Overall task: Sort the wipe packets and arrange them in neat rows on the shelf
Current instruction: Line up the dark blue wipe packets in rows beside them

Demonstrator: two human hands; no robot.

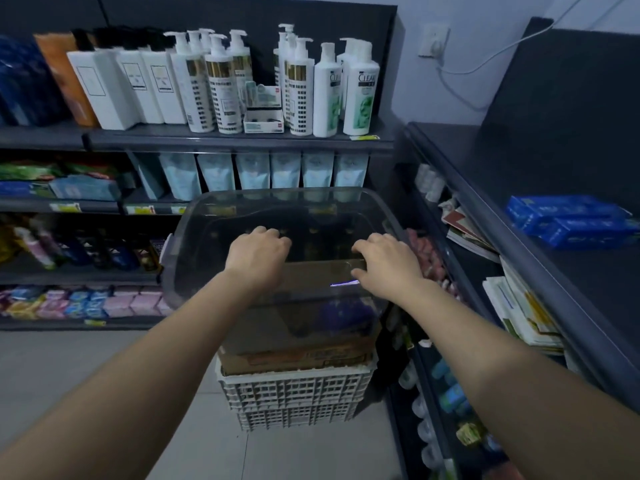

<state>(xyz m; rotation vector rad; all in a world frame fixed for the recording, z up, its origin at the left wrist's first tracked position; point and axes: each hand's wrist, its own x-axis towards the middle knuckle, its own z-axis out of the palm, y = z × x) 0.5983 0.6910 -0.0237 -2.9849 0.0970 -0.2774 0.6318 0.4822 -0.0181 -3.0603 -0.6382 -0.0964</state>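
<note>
Over a crate [294, 393], both hands [258, 258] [384, 263] grip a smoky see-through tub [214, 209].

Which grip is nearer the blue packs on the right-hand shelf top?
Right. The right grip holds the near rim of the clear bin, left of the blue packs; the left grip holds the same rim farther left.

- Both hands grip the near rim of a clear plastic bin [194, 216], the left hand [258, 256] and right hand [384, 261] with fingers curled over the edge.
- Seen through the bin, a cardboard box [294, 358] sits on stacked white crates [294, 396].
- White pump bottles [221, 84] line the top shelf [239, 142], with pale blue pouches [252, 171] below.
- Blue packs [571, 220] lie on the right-hand shelf.
</note>
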